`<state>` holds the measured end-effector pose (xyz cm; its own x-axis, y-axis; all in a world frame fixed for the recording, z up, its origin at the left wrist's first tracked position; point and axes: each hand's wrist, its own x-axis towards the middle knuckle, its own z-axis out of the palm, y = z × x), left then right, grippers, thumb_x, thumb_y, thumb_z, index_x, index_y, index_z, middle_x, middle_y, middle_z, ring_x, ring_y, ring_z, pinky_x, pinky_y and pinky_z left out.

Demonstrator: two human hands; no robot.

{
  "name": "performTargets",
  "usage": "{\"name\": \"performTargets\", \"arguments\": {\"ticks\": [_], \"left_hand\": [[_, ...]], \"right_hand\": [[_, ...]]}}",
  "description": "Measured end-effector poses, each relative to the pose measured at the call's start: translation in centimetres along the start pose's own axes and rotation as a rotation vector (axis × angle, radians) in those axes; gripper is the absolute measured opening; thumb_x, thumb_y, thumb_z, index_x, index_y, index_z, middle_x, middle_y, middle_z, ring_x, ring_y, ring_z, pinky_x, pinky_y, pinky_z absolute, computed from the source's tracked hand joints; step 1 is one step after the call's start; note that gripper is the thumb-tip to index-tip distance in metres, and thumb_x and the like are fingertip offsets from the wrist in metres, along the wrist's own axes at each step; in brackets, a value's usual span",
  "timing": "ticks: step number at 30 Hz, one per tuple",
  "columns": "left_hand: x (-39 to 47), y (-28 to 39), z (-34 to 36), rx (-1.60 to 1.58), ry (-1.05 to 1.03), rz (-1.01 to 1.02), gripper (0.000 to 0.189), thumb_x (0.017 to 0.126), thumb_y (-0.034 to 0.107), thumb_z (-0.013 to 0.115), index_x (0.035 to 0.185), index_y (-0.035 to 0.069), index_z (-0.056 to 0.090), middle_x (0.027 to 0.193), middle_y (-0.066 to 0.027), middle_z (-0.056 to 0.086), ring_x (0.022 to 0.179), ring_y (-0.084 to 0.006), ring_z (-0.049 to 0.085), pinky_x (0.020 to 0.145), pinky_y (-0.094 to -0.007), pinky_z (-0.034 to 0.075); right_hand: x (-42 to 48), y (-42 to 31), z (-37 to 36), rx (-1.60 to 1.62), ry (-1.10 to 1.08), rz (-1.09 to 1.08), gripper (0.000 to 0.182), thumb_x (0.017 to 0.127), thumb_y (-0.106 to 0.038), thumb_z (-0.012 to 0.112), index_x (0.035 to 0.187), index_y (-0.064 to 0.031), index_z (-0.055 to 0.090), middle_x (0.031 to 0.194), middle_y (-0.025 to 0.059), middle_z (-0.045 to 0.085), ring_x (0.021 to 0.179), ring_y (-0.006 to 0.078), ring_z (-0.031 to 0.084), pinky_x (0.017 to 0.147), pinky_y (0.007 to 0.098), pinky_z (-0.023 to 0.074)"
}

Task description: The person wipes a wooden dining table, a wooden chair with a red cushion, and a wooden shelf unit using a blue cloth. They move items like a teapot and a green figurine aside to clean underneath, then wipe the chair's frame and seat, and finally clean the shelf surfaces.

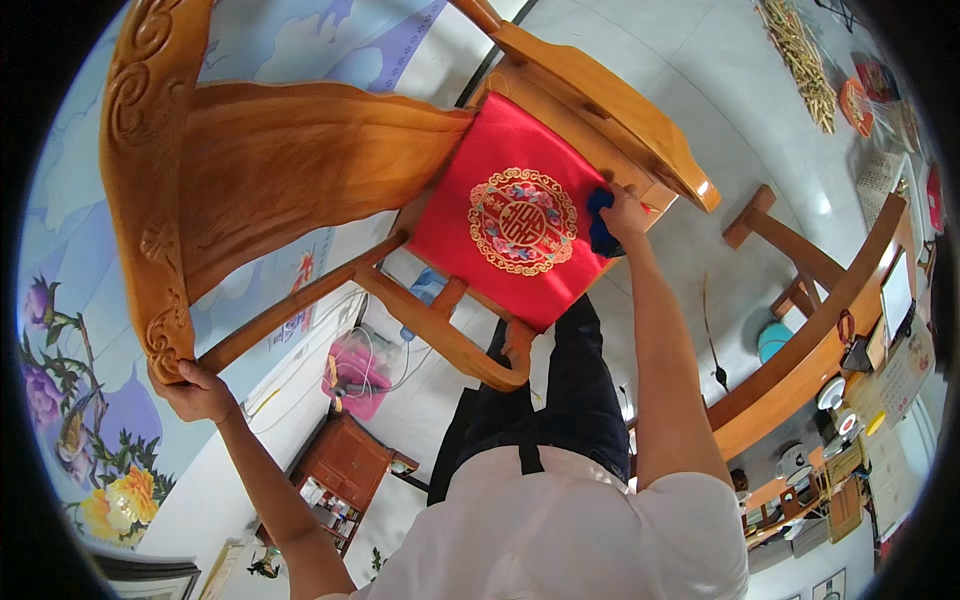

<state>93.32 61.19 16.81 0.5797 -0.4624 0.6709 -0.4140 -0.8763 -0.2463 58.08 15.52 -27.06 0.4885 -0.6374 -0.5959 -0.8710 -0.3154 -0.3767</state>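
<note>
A carved wooden armchair [292,154] stands before me, its tall backrest on the left. On its seat lies a red cushion [457,217] with a round gold embroidered emblem [523,221]. My left hand [193,394] grips the lower corner of the carved top rail [150,187]. In my right hand [626,214] is a bunched dark blue cloth [602,225], resting at the cushion's front edge. The near armrest [442,330] and the far armrest [600,105] flank the seat.
A wooden table [817,330] with several small items stands at the right. Beyond lie a bundle of dry stalks [799,64] and a white basket [877,184] on the tiled floor. A pink container [360,371] with cables sits by the painted wall [277,37].
</note>
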Motion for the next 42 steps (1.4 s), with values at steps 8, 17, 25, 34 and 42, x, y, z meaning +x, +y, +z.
{"name": "performTargets", "arguments": {"ticks": [8, 17, 25, 34, 42], "left_hand": [[1.5, 5.5, -1.1, -0.009, 0.095, 0.228, 0.077, 0.094, 0.037, 0.068, 0.147, -0.008, 0.034, 0.142, -0.0264, 0.047, 0.129, -0.0404, 0.049, 0.105, -0.0466, 0.043], [-9.3, 27.8, 7.7, -1.007, -0.9, 0.033, 0.103, 0.08, 0.03, 0.082, 0.158, 0.008, 0.018, 0.158, -0.02, 0.029, 0.144, -0.0376, 0.033, 0.115, -0.0494, 0.03], [-8.2, 24.9, 10.4, -1.049, -1.373, 0.103, 0.045, 0.093, 0.017, 0.067, 0.133, 0.0, 0.056, 0.124, -0.0238, 0.062, 0.115, -0.0374, 0.06, 0.098, -0.0413, 0.047], [-7.5, 19.3, 0.4, -0.788, -0.7, 0.153, 0.021, 0.091, 0.001, 0.062, 0.112, -0.002, 0.065, 0.111, -0.0195, 0.066, 0.1, -0.036, 0.062, 0.09, -0.0406, 0.047], [-2.2, 24.1, 3.0, -0.679, -0.245, 0.025, 0.033, 0.098, 0.006, 0.061, 0.126, -0.011, 0.057, 0.116, -0.023, 0.065, 0.101, -0.0292, 0.066, 0.085, -0.0367, 0.052]], "right_hand": [[-9.4, 2.2, -4.1, 0.47, 0.147, -0.393, 0.049, 0.066, 0.009, 0.062, 0.113, -0.0051, 0.064, 0.113, 0.0117, 0.052, 0.111, 0.0324, 0.055, 0.098, 0.0354, 0.0453], [-13.9, -0.6, -6.8, 0.616, 0.168, -0.509, 0.051, 0.061, 0.019, 0.055, 0.104, -0.0061, 0.067, 0.109, 0.0076, 0.048, 0.112, 0.0268, 0.052, 0.099, 0.0292, 0.0421], [-14.5, 0.7, -5.3, 0.623, 0.271, -0.421, 0.057, 0.066, 0.017, 0.059, 0.117, -0.0063, 0.062, 0.118, 0.0107, 0.051, 0.119, 0.031, 0.052, 0.105, 0.0341, 0.0415], [-8.3, -0.7, -2.9, 0.583, 0.638, -0.126, 0.048, 0.082, -0.006, 0.072, 0.125, -0.0044, 0.05, 0.129, 0.0173, 0.056, 0.118, 0.0378, 0.056, 0.099, 0.0407, 0.0472], [-2.5, -2.6, 8.4, -0.118, 0.331, 0.041, 0.078, 0.088, -0.035, 0.068, 0.156, -0.0352, 0.03, 0.165, 0.0124, 0.018, 0.149, 0.0427, 0.021, 0.115, 0.0624, 0.0264]]}}
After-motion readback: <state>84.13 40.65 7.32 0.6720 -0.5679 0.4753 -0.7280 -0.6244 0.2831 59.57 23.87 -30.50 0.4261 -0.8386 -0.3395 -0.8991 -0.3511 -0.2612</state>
